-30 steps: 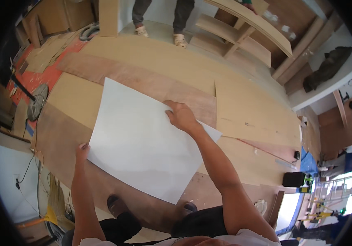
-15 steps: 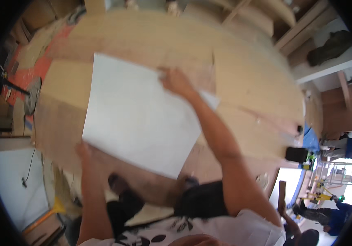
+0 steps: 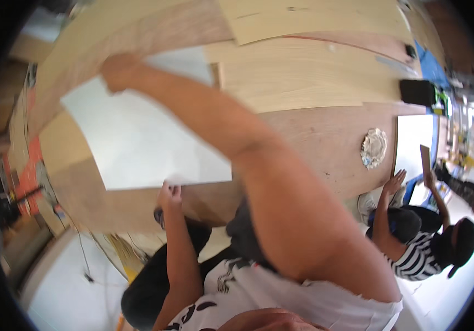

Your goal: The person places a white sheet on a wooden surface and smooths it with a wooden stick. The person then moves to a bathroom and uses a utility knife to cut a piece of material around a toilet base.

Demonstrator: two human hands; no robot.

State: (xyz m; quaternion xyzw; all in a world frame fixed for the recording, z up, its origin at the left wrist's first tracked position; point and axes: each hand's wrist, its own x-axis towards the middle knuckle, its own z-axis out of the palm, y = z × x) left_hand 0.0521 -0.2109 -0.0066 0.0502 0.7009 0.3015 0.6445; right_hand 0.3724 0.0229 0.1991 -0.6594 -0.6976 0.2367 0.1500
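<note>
A large white sheet [image 3: 148, 132] lies across the wooden surface, somewhat left of the middle. My left hand [image 3: 169, 196] is closed at its near edge, thumb and fingers pinching the rim. Stretched across the sheet, my right arm hides part of it. At the far left edge, my right hand [image 3: 120, 71] appears closed on the sheet, its fingers smeared by motion. Pale wood panels [image 3: 292, 80] lie just right of the sheet.
A round ornate silvery piece [image 3: 374, 148] lies on the brown board to the right. Beyond it, a co-worker in a striped shirt [image 3: 422, 256] holds a wooden strip [image 3: 425, 163] beside a white panel [image 3: 413, 140]. A black box [image 3: 418, 92] stands at the far right.
My right hand has moved left along the far side, and the sheet has turned with it. My left hand has shifted along the near edge. The view has swung right, showing more of the co-worker.
</note>
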